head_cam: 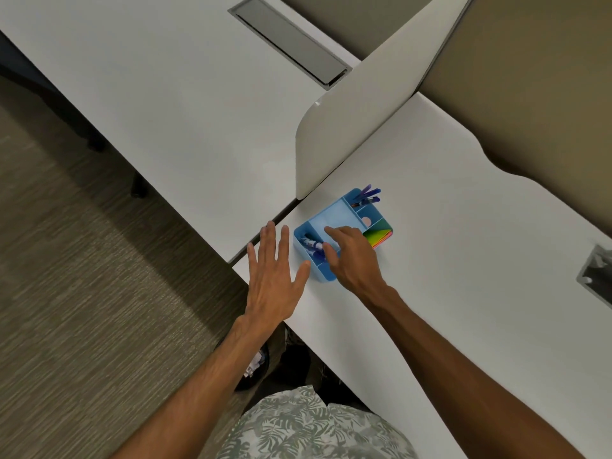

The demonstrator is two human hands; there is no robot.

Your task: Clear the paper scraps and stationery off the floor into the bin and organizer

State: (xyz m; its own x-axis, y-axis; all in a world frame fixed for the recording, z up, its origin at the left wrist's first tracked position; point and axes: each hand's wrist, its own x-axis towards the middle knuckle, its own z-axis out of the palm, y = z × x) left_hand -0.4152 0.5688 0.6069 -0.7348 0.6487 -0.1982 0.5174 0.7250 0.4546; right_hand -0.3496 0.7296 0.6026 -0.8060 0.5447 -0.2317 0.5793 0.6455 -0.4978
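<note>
1. A white upright divider panel (357, 104) is seen just behind the light blue plastic compartmented organizer (334, 217), which stands on the white desk (463, 260); a dark round bin (255, 366) with pale scraps lies on the carpet below the desk edge.
2. One organizer and several blue pens (369, 195) in its far compartment are counted.
3. The left hand (271, 276) is spread flat just beside the organizer; the right hand (351, 256) is curled over it, and whether anything is pinched cannot be told.

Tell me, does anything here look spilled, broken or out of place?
Nothing stands out. The blue organizer sits flat on the white desk, pens upright inside. The visible carpet shows no scraps.
</note>
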